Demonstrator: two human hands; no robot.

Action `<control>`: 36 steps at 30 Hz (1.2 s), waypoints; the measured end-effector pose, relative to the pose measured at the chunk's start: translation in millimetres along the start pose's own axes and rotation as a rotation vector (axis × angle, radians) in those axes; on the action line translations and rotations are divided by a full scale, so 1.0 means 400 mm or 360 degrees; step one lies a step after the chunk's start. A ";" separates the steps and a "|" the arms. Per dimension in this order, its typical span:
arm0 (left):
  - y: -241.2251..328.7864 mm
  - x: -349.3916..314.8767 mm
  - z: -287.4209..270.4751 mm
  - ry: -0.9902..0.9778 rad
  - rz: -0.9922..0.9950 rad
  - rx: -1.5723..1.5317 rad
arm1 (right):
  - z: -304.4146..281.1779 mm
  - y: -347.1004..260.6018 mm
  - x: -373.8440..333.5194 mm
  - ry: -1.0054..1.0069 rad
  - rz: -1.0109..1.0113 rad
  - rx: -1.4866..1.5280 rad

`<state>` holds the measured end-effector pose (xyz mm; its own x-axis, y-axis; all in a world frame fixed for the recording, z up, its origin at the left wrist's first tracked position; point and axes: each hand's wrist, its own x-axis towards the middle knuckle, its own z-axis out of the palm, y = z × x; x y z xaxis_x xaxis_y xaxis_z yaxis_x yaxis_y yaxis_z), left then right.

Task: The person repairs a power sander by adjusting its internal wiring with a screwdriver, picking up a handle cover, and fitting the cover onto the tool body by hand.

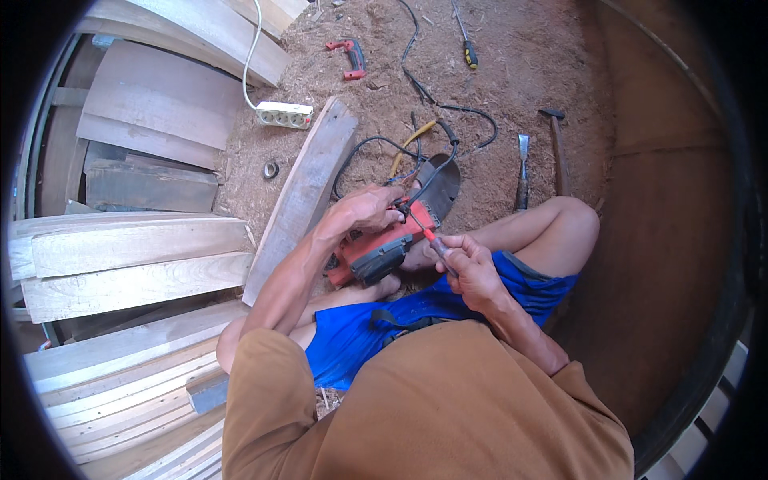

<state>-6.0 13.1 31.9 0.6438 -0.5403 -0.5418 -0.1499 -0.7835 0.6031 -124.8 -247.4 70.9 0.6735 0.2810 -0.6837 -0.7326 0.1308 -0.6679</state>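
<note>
Power tool [370, 246]: a red body with a dark lower part; it lies in front of the blue shorts [344, 340], close by the folded legs, and a dark rounded plate [442, 186] is at its far end.
Left hand [370, 210]: it is over the upper side of the power tool, with the fingers bent narrowly together near the exposed wiring; whether they pinch a wire, I cannot tell.
Right hand [474, 268]: it is closed around the red-handled screwdriver [437, 246], whose shaft points up and left, toward the fingers of the left hand.
Cable [480, 110]: black, it runs in curves over the ground beyond the tool; a yellow wire piece [410, 149] is bent beside it.
Handle part [349, 59]: red and grey, it lies apart from the power tool, far on the dusty ground [528, 72].
Left side: a long wooden plank [300, 204] lies slanting next to the tool; near it are a small dark ring [270, 170] and a white power strip [285, 114] with several sockets.
Right side: a chisel [522, 172] lies with its blade away from the person; just beside it is a hammer [558, 152].
Far side: a yellow-and-black screwdriver [469, 54] lies alone, its shaft pointing away.
</note>
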 end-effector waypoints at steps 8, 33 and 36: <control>0.057 -0.007 -0.005 0.0198 -0.0144 0.0348 | 0.018 -0.072 -0.027 0.0400 -0.0625 -0.1861; 0.020 -0.039 0.028 0.0472 0.0023 0.0182 | 0.045 -0.024 -0.020 0.0233 -0.0601 -0.1492; 0.033 -0.040 0.022 0.0466 -0.0004 0.0152 | 0.044 -0.015 -0.018 0.0231 -0.0732 -0.1388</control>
<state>-25.0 8.6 43.4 0.8312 -0.4375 -0.3431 -0.2088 -0.8176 0.5366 -127.1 -233.7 85.0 0.9220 0.2517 -0.2943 -0.1080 -0.5627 -0.8195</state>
